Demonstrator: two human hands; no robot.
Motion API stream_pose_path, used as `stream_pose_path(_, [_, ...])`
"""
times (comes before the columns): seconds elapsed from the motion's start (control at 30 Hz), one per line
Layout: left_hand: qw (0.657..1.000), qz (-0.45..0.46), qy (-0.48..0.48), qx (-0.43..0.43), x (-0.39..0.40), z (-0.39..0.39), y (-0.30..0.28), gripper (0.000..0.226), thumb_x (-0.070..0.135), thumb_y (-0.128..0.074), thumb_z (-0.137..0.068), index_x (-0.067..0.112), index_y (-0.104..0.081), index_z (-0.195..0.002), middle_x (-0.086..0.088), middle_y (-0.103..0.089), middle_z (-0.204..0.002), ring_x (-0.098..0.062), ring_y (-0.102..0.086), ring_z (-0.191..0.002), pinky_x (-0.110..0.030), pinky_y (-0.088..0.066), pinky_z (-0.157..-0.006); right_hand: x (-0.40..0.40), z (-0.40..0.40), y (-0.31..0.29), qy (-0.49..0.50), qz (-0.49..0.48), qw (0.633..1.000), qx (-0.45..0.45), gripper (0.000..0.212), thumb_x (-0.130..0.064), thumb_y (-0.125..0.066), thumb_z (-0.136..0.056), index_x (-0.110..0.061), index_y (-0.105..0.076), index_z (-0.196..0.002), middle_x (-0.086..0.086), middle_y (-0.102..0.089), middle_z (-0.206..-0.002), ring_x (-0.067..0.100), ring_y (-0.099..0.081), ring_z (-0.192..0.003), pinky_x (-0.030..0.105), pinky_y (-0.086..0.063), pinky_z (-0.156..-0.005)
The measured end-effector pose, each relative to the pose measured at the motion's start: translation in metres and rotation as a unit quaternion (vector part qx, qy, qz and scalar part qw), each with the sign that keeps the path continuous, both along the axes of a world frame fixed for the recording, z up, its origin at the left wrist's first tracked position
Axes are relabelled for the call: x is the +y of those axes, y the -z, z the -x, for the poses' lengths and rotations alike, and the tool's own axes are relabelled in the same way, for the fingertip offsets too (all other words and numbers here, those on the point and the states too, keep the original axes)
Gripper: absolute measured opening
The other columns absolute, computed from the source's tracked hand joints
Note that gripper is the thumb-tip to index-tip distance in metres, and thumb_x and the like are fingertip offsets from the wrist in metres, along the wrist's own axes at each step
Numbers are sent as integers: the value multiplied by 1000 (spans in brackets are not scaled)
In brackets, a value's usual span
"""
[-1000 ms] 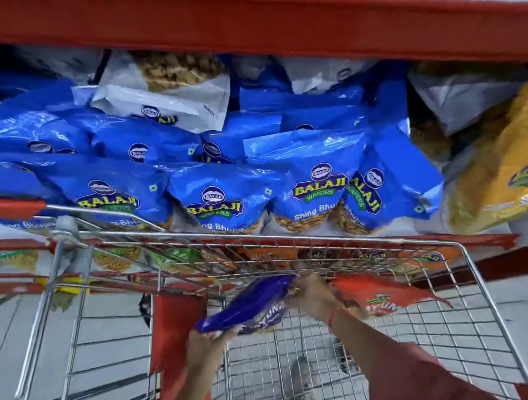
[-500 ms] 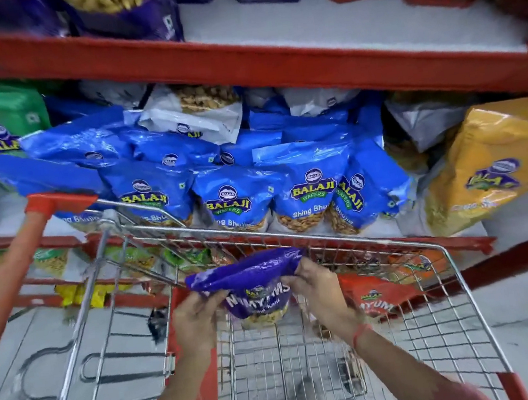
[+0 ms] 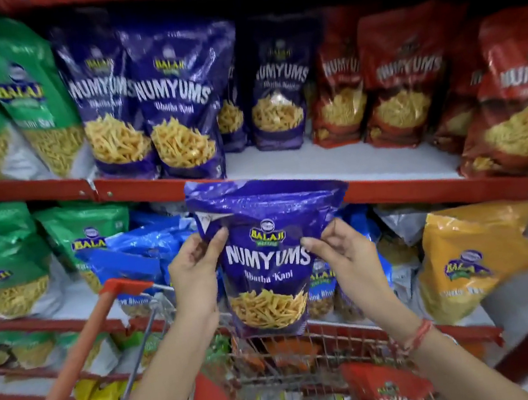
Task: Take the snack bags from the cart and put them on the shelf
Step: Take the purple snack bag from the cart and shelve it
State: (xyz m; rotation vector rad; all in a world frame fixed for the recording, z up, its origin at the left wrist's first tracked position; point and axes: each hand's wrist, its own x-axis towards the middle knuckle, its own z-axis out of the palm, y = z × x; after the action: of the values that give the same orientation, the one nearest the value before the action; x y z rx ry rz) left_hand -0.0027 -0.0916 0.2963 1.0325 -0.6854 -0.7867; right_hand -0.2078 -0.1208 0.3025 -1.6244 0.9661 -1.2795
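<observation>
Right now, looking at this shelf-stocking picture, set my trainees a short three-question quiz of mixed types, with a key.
1. True or false: the purple Numyums bag is held by both the left hand and the right hand.
2. Multiple choice: the bare gap on the upper shelf lies between A) green and purple bags, B) purple bags and red bags, C) red and yellow bags.
3. Fill in: the bag visible in the cart at lower right is coloured ____.

Key: 1 true; 2 B; 3 red.
</observation>
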Motion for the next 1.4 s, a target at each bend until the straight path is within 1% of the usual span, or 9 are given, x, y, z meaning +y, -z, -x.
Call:
stream_pose_path(0.17, [996,85,28,10,-35,6,-91,8,17,-66,-83,13,-60,-79,-7,-67,-85,-14,-61,-75,-20,-57,-65,-31,-1,-78,-6,69,996,-55,35,-30,-72,-82,-19,-43,-66,22,-54,-63,17,-49,-67,40,-41,-57])
stream_pose_path(0.43, [991,116,58,28,-118,10,-188,8,19,-70,-79,20,-62,-81,6,-73,-85,-9,-67,-73,-23,-56,-67,-113,-4,-171,25,130,983,-125,32,-22,-70,-85,-27,-48,-63,18,-49,-71,24,-41,-72,44,-31,-65])
stream_pose_path(0.57, [991,114,56,38,-163,18,-195,10,13,-69,-80,7,-64,-87,-14,-71,-101,-29,-64,-102,-47,-47,-102,-159,-6,-176,49,117,983,-136,32,-22,-71,-84,-27,-50,-61,18,-49,-71,24,-42,-75,44,-31,-68])
stream_pose_path(0.67, [992,109,32,53,-198,26,-190,14,8,-69,-79,12,-58,-73,4,-73,-77,-11,-65,-83,-44,-47,-98,-192,-8,-168,79,109,980,-146,34,-19,-71,-85,-25,-49,-60,14,-45,-61,20,-38,-61,41,-29,-61])
stream_pose_path(0.77, [992,92,5,81,-232,35,-184,22,8,-70,-78,-3,-61,-95,-10,-71,-104,-29,-60,-106,-39,-47,-103,-220,-13,-159,106,112,974,-164,35,-10,-70,-85,-22,-46,-62,-6,-39,-50,4,-31,-49,28,-29,-57])
stream_pose_path(0.93, [990,96,-31,98,-273,37,-185,27,3,-70,-77,19,-52,-64,9,-55,-70,-13,-50,-74,2,-41,-50,-261,-22,-149,143,103,969,-175,36,-11,-73,-81,-21,-46,-60,-16,-43,-34,-3,-37,-38,7,-35,-47])
stream_pose_path(1.17, [996,86,-18,32,-299,21,-164,13,20,-70,-80,22,-57,-83,16,-55,-80,-9,-54,-86,-21,-39,-87,-287,-29,-137,124,104,975,-150,28,-17,-71,-84,-22,-50,-67,-20,-53,-37,-6,-44,-38,8,-35,-44])
stream_pose_path(1.23, [997,72,-4,2,-298,16,-160,33,30,-65,-83,17,-58,-113,16,-59,-88,-4,-57,-87,-10,-43,-82,-284,-28,-133,118,90,979,-138,23,-28,-68,-86,-22,-52,-70,-20,-59,-45,-7,-49,-47,6,-39,-49])
stream_pose_path(1.4, [995,-51,80,-33,-280,3,-135,64,62,-34,-87,15,-53,-127,-10,-54,-138,-30,-49,-127,-43,-35,-111,-273,-23,-107,89,-79,984,-130,36,-65,-49,-83,-36,-66,-96,2,-67,-124,27,-60,-116,49,-44,-107])
